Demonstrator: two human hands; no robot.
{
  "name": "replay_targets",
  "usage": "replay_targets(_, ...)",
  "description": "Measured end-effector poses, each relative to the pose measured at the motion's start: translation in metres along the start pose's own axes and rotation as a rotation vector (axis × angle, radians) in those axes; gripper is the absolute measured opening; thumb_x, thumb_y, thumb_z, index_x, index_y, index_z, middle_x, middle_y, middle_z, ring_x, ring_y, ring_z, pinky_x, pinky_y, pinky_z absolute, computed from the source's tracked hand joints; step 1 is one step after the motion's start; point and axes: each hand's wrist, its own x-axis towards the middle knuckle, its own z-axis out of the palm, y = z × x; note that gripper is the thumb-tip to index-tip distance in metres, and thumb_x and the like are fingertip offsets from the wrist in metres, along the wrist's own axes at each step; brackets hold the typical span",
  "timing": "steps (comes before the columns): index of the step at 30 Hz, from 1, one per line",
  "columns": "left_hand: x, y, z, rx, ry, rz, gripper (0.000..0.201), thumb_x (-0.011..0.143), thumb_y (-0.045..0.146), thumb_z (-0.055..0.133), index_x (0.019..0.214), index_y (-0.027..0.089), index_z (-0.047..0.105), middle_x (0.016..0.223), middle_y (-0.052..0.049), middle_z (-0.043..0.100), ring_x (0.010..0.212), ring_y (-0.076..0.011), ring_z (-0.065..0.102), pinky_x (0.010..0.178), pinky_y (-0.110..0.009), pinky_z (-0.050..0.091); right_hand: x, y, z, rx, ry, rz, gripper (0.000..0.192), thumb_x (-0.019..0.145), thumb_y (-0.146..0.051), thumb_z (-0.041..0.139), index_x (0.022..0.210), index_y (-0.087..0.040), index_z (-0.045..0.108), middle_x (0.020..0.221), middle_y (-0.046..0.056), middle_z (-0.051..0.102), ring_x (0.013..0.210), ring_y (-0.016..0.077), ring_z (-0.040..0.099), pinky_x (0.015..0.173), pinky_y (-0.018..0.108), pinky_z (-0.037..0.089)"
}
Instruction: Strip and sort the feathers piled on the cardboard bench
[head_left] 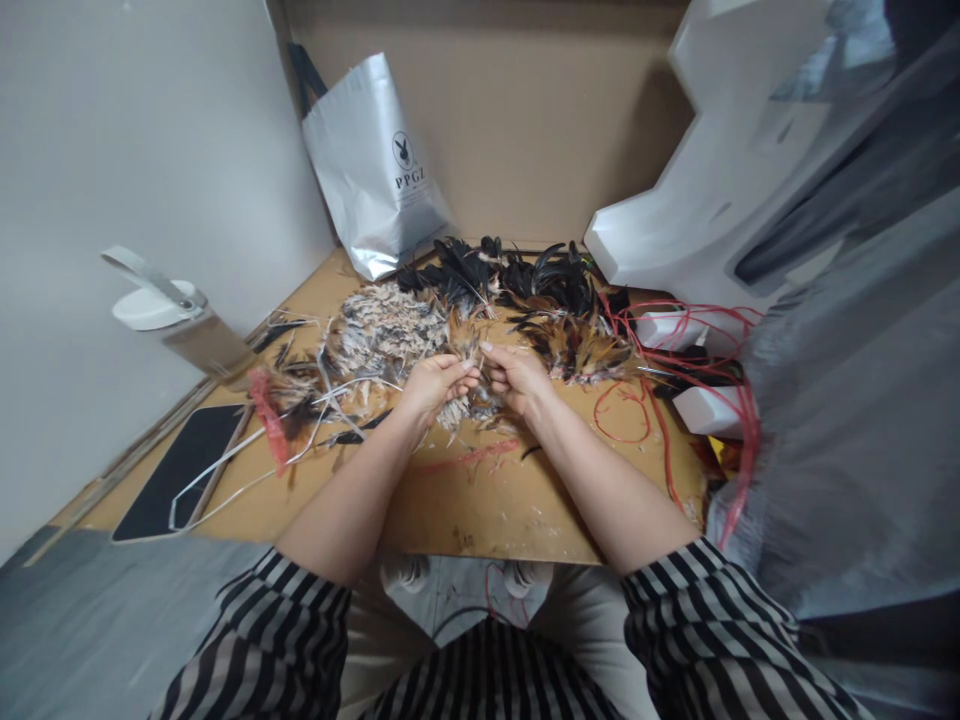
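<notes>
A: What takes up the most room around the hands?

B: The brown board (480, 510) they work over. At its right edge stands a big white foam block (675, 220), with a silver bag (375, 170) upright against the back wall. Then come the feather heaps: a black pile (510, 275) at the back, a speckled grey pile (382, 330) in front of it to the left, and a tan-and-black pile (581, 350) to the right.

A: Anything smaller lying close?

B: A black tablet (176, 470) at the left edge, loose red cord (637, 400) on the right, white strips (247, 470) curling across the left side.

A: And the hands themselves?

B: Left hand (435, 385) and right hand (517, 378) meet at mid-board, fingers curled in and pinched narrow on a small bunch of feathers (466, 350). Its tips poke up between the two sets of fingertips, and more of it hangs below the palms, just above the board.
</notes>
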Motion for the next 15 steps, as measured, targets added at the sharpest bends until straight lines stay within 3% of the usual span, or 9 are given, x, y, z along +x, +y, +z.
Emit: replay_targets(15,-0.0015,-0.0007,0.0005,-0.068,-0.156,-0.083,0.016,0.065,0.019,0.070,0.073,0.007,0.064,0.064,-0.006,0.064,0.052,-0.0055,0.058,0.049,-0.012,0.045,-0.0010,0.0060,0.0045,0.047,0.032,-0.023,0.036,0.051,-0.034,0.074,0.059,-0.017,0.044,0.038,-0.011,0.034,0.033,0.0007,0.021,0.032,0.015,0.012)
